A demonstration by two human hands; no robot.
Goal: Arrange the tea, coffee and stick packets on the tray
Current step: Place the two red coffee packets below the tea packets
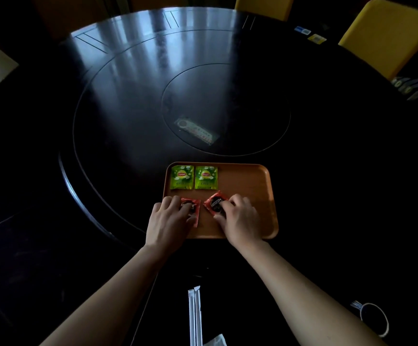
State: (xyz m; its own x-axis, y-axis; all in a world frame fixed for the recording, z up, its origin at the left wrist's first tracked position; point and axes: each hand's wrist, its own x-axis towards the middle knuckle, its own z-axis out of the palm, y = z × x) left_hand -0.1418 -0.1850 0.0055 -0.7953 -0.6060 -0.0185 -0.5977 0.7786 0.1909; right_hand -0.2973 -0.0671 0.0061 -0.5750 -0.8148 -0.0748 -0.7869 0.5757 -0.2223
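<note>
Single head view, looking forward-down, close over tray (pixel 252 181); surroundings perhaps underexposed.

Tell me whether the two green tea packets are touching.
Apart. The head view shows a thin strip of tray between the left green tea packet and the right green tea packet.

A large round table (pixel 118 78) with a dark, glossy top fills most of the view, pale light reflecting off its far side. Set into its middle is a round inset panel (pixel 227 111), and a long, pale, flat object (pixel 198 132) shows faintly there; what it is cannot be made out. Yellow chairs (pixel 387 33) stand around the far right edge of the table. Two small cards (pixel 310 36), one blue and one yellow, lie on the table near them. At the lower right, close to the camera, a thin white loop of cord (pixel 377 318) rests on the dark surface.
</note>
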